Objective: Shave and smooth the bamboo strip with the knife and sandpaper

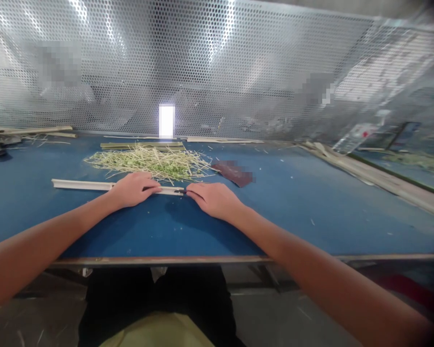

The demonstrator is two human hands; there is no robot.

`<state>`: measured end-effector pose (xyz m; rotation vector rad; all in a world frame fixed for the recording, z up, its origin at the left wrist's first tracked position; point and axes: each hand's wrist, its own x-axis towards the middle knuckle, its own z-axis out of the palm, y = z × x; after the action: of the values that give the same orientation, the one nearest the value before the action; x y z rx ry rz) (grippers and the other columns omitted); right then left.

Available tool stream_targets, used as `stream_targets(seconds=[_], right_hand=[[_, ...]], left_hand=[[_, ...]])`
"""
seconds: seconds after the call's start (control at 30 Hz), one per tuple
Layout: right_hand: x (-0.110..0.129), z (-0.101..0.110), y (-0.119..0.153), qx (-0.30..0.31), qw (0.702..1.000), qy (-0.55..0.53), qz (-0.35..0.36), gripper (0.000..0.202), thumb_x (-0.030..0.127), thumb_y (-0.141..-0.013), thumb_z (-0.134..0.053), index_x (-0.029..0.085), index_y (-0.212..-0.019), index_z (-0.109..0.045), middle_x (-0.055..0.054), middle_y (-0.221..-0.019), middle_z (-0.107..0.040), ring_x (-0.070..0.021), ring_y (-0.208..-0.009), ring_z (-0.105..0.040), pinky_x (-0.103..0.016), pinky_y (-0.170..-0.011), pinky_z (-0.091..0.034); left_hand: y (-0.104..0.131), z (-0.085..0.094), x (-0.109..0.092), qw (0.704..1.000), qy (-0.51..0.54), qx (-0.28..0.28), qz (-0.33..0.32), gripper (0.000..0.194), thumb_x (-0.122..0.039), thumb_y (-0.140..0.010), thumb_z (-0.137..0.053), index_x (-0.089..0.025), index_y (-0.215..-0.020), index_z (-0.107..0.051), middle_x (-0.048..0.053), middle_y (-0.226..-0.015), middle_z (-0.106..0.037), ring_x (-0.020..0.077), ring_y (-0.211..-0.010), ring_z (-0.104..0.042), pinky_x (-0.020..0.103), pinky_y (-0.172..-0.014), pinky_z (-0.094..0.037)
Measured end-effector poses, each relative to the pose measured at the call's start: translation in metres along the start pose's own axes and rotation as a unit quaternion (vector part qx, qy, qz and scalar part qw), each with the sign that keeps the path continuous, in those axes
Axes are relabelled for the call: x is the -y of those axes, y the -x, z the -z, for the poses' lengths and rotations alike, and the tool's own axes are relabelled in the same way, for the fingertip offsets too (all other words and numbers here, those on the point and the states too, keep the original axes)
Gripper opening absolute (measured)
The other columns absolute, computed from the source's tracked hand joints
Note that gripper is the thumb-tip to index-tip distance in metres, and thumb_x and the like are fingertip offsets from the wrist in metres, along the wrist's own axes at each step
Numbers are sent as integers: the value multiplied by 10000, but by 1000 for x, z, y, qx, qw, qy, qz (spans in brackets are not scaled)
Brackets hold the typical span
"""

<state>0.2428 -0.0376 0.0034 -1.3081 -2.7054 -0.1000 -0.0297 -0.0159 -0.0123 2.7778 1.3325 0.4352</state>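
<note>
Both hands, seen in the head view, are bare and low over a blue table (292, 217). Left hand (133, 189) presses and grips a long pale strip (81, 184), fingers closed in around it. Right hand (215, 198) is at the strip's right end, fingers drawn narrow on a small dark piece (181, 191). The strip lies left to right, near side of a loose heap of thin green and cream slivers (155, 163). A dark red-brown flat piece (233, 172) lies to the heap's right.

The strip looks like split bamboo or wood: probably light and stiff lengthwise, dry enough to grip, with edges that might splinter. It would best be taken by its long sides, pinned flat with one hand close to the end being handled.

Hidden or unclear: the left hand covers the middle of the strip, and the right fingers hide most of the dark piece, so its shape and whether it is a blade cannot be told. Blocky blurring covers patches of the perforated metal screen (188, 62) at the far side and the edge of the red-brown piece.
</note>
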Motion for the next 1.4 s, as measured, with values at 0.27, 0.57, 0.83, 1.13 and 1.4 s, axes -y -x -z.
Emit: stream_targets(seconds=[0.27,0.57,0.83,1.13,1.4], right_hand=[[0,2,-3,29,1000,-11,6,370,391,-1010,-336,236,-1034,-671,-51,-933,-729,-203,-790,-639,-262,-650,-359],[5,7,-2,46,998,45,15,355,387,-1008,-346,263,-971,-677,-14,-964,-737,-195,-755,-644,-275,-562,-289],[-3,0,-6,-4,999,36,-6,364,383,-1020,-314,231,-1064,-642,-43,-944,-726,-194,-765,-637,-267,-607,-326],[-4,-2,-12,-21,1000,-6,-17,309,358,-1010,-366,247,-1040,-653,-24,-951,-726,-193,-780,-638,-264,-630,-346],[-4,4,-14,21,1000,-9,2,309,351,-1009,-363,222,-982,-642,-36,-906,-726,-190,-749,-630,-262,-606,-328]], left_hand=[[2,-2,3,1000,-8,-14,-1,423,-487,-970,-355,-291,-1033,-725,41,-901,-662,202,-877,-570,325,-803,-432],[-2,-1,8,1000,-23,-17,3,416,-449,-974,-360,-266,-1008,-732,49,-845,-637,194,-807,-568,306,-729,-426],[-1,-2,4,1000,-12,-18,5,410,-441,-980,-358,-271,-1036,-727,51,-937,-667,192,-870,-583,312,-796,-439],[-4,-2,5,1000,0,-12,4,413,-460,-974,-375,-261,-1012,-734,46,-946,-685,193,-857,-595,316,-783,-443],[-3,-2,6,999,6,-25,-23,405,-427,-982,-373,-247,-950,-734,37,-861,-666,172,-795,-581,288,-731,-430]])
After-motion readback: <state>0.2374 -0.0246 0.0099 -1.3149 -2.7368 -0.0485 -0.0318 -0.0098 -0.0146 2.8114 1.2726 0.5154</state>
